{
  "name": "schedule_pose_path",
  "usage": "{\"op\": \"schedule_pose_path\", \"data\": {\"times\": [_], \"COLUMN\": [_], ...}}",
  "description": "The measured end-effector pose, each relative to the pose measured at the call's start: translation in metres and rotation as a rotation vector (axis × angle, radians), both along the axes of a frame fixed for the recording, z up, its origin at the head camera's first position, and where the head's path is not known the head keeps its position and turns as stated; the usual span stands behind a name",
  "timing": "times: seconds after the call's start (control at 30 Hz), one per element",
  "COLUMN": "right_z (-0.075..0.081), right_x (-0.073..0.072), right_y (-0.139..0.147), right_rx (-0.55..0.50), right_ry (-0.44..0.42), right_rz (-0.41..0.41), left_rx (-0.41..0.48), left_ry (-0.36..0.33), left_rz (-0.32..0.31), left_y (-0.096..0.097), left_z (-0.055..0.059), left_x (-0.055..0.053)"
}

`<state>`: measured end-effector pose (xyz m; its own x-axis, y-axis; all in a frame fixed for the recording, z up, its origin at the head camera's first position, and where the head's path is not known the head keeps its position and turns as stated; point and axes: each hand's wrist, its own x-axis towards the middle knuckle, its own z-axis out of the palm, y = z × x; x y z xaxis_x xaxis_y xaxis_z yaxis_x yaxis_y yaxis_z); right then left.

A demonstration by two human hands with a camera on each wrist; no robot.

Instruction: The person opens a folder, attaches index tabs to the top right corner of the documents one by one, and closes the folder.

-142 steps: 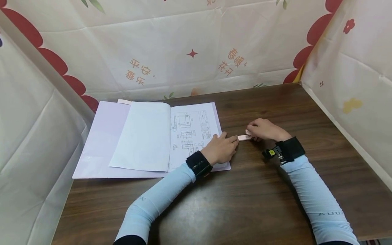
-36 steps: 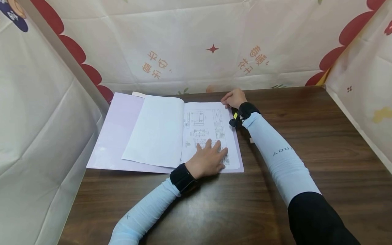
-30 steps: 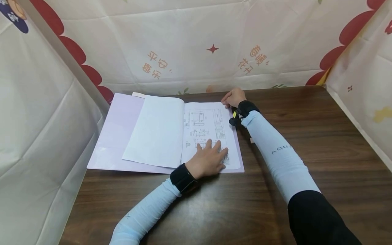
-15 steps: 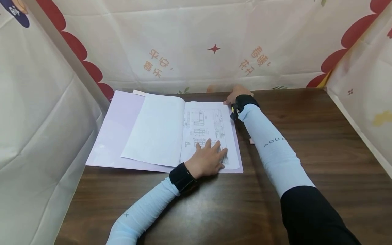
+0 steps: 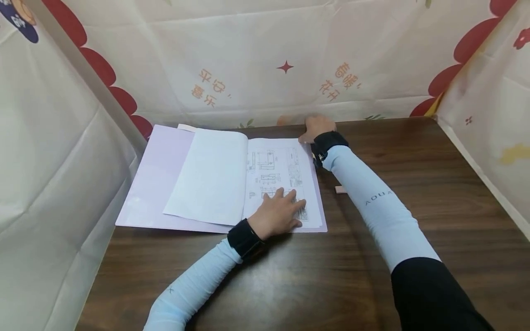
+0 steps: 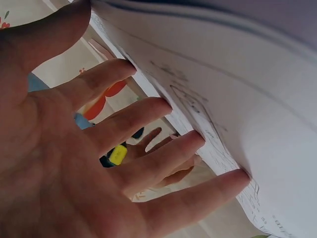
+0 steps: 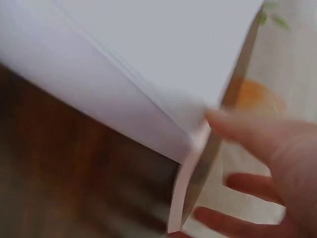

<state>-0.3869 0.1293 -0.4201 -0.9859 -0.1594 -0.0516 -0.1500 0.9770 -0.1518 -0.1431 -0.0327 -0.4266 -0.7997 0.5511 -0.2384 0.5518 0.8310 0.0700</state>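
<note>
An open folder of pages [image 5: 149, 184], with a pale purple cover, lies on the table. My left hand [image 5: 275, 214] is spread over the lower part of its right-hand page [image 5: 277, 142], which carries printed technical drawings. In the left wrist view the fingertips [image 6: 237, 181] press on the paper. My right hand [image 5: 319, 127] is at the top right corner of that page. The right wrist view shows its thumb pressing at the corner, beside a narrow pale pink paper strip [image 7: 184, 191] that sticks out past the page edge. Its other fingers [image 7: 247, 186] are apart.
Another pale pink strip [image 5: 341, 189] lies on the brown wooden table [image 5: 290, 285], partly under the right forearm. A pale tab [image 5: 187, 127] sticks out at the folder's upper left. Printed cloth [image 5: 248, 55] hangs close behind the table and along both sides.
My right hand has gone from the strip on the table to the page's top corner; lately its fingers have spread from a pinch. The left hand has shifted onto the page and stayed there.
</note>
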Motion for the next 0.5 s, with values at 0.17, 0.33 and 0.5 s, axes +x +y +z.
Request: {"op": "schedule_pose_path", "data": {"times": [0.17, 0.33, 0.5], "right_z": [0.004, 0.004, -0.012], "right_x": [0.043, 0.112, 0.177], "right_y": [0.008, 0.033, 0.059], "right_rx": [-0.087, -0.113, -0.118], "right_ry": [0.084, 0.03, -0.045], "right_rz": [0.202, 0.451, 0.518], "left_rx": [0.029, 0.033, 0.031], "left_ry": [-0.025, 0.014, 0.054], "left_rz": [-0.01, -0.001, -0.012], "left_y": [0.001, -0.001, -0.004], "left_z": [-0.001, -0.001, -0.003], "left_x": [0.0, -0.003, -0.005]}}
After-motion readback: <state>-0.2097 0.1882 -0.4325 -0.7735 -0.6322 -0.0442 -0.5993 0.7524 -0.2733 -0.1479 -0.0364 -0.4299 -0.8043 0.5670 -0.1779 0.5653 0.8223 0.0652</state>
